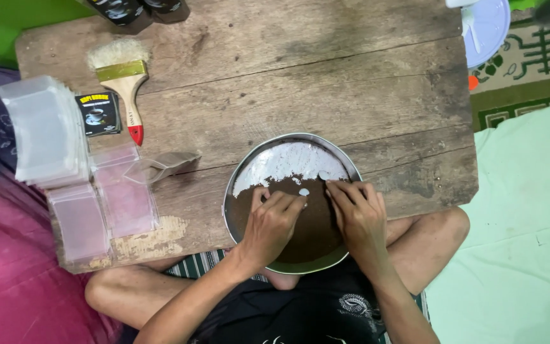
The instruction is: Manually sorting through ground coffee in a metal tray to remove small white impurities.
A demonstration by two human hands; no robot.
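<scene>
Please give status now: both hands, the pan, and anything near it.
Left hand and right hand flat in brown powder, holding nothing. Round metal pan part bare. Clear scoop lies beside, apart.

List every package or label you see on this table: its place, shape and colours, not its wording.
Small sachet: left side, beside the brush handle, square, black with a yellow band and cup picture.
Clear plastic pouches: left edge, stacked, rectangular, unprinted.
More clear pouches: beside them, lying flat.

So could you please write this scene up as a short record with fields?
setting: person sitting at a low wooden table
left hand: spread in brown powder
right hand: in the same powder
container: round metal pan, bare at the far side
nearby: paintbrush, clear scoop, stacks of clear bags
</scene>
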